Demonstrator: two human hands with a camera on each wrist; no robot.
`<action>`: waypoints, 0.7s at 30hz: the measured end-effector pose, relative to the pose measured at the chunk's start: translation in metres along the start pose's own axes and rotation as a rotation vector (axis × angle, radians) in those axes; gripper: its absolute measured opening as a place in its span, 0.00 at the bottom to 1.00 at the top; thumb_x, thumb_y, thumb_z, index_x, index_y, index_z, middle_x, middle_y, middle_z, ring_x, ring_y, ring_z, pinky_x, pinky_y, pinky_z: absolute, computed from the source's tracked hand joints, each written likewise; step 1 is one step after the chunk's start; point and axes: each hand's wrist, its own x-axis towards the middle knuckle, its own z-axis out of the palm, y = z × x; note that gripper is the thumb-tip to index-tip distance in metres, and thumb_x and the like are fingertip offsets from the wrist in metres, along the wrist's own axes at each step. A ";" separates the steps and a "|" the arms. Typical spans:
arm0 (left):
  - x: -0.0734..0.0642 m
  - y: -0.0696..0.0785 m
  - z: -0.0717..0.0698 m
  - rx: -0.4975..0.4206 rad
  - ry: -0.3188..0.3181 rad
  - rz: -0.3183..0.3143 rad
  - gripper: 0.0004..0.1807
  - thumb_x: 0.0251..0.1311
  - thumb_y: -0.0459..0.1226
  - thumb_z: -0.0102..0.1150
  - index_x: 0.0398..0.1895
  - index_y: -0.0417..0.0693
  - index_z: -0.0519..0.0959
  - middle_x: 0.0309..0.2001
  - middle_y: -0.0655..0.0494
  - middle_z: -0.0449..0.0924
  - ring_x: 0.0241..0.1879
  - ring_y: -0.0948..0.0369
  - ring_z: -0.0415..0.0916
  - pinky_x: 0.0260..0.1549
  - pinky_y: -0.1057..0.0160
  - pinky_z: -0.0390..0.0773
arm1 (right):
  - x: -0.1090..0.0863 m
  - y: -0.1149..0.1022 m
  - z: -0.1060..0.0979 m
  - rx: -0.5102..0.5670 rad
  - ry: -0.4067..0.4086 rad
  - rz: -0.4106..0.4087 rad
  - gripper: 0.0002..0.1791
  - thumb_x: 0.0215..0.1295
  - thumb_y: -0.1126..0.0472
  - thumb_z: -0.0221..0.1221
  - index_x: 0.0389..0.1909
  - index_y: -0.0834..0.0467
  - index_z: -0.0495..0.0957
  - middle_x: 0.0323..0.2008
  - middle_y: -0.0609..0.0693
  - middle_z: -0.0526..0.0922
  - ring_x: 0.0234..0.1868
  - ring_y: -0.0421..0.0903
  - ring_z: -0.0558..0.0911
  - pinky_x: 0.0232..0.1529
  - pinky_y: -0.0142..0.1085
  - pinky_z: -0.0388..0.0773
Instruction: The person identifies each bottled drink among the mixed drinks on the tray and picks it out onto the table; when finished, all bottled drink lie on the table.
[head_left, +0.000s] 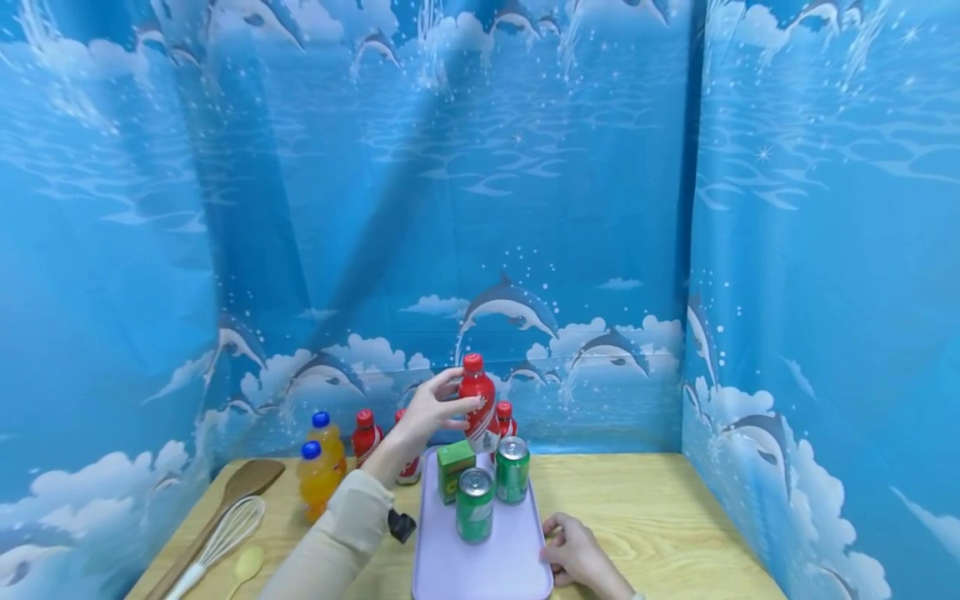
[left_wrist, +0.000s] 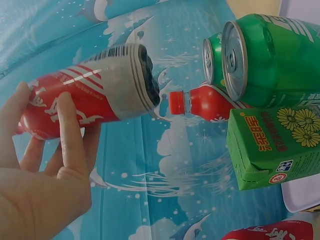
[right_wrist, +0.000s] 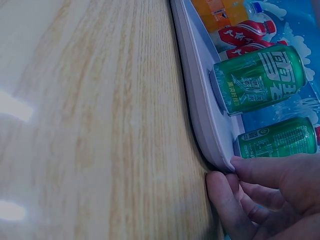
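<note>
My left hand (head_left: 431, 412) grips a red-capped plastic bottle (head_left: 478, 400) with a red and silver label, held upright above the far end of the pale purple tray (head_left: 510, 567). In the left wrist view the fingers wrap around the bottle (left_wrist: 80, 95) and its base shows free. Another red bottle (left_wrist: 212, 102) stands behind the cans. On the tray are a near green can (head_left: 475, 508), a second green can (head_left: 513, 475) and a green drink carton (head_left: 452, 467). My right hand (head_left: 577, 554) pinches the tray's right rim, thumb on top, as the right wrist view shows.
Left of the tray stand two orange drink bottles (head_left: 318, 483) with blue caps and more red bottles (head_left: 365, 435). A wooden spatula (head_left: 251, 479), a whisk (head_left: 225, 533) and a yellow spoon (head_left: 246, 567) lie at the table's left. A blue dolphin-print curtain (head_left: 600, 250) hangs behind.
</note>
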 end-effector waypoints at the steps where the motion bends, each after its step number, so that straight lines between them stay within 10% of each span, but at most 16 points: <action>1: -0.001 0.000 -0.001 0.003 -0.010 -0.002 0.39 0.65 0.44 0.73 0.78 0.57 0.67 0.73 0.43 0.75 0.68 0.44 0.78 0.53 0.45 0.89 | 0.000 0.000 0.000 0.000 0.000 0.000 0.16 0.59 0.76 0.64 0.48 0.68 0.75 0.30 0.54 0.78 0.27 0.45 0.82 0.24 0.40 0.88; 10: -0.018 0.006 -0.012 0.044 -0.048 -0.001 0.37 0.66 0.46 0.71 0.77 0.59 0.68 0.73 0.44 0.75 0.70 0.45 0.75 0.52 0.47 0.90 | 0.000 -0.001 0.001 0.010 0.005 0.014 0.16 0.59 0.76 0.63 0.48 0.67 0.75 0.31 0.54 0.78 0.27 0.46 0.82 0.24 0.39 0.87; 21: -0.053 0.009 -0.046 0.113 0.059 0.033 0.37 0.66 0.47 0.71 0.76 0.59 0.68 0.72 0.42 0.75 0.67 0.44 0.77 0.49 0.50 0.91 | 0.001 -0.001 0.001 -0.003 0.005 0.016 0.16 0.59 0.75 0.64 0.48 0.67 0.75 0.30 0.54 0.79 0.27 0.45 0.82 0.24 0.40 0.87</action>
